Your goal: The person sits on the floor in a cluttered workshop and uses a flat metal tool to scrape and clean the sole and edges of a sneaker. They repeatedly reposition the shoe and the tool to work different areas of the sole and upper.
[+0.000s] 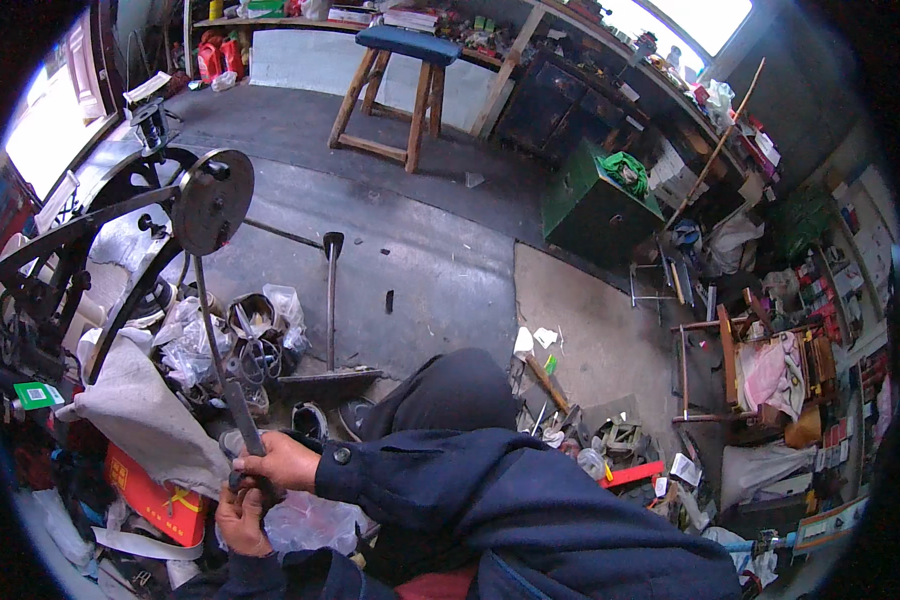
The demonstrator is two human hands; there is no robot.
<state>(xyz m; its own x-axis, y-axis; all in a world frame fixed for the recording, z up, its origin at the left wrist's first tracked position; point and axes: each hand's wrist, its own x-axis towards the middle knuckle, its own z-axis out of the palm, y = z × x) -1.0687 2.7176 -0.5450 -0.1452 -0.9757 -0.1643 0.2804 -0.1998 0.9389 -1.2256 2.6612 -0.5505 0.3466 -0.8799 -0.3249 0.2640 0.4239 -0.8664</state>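
My right hand [283,464], in a dark blue sleeve, is closed around the lower end of a flat grey metal bar [238,410]. Whether the bar is a blade or a file I cannot tell. Just below it, my left hand [244,522] has its fingers curled in, close to the right fingers, around something small and dark that they mostly hide. Beside the bar hangs a light grey cloth [153,412]. Above, a hand-cranked machine [120,215] with a round wheel [213,203] has a thin rod [207,315] running down toward the bar.
A red box [160,497] and plastic bags [315,522] lie around my hands. To the left of my knee stands an upright metal post [331,300]. Scraps and tools [620,440] litter the floor at right. Farther off are a blue-topped stool [410,45] and a green cabinet [595,205].
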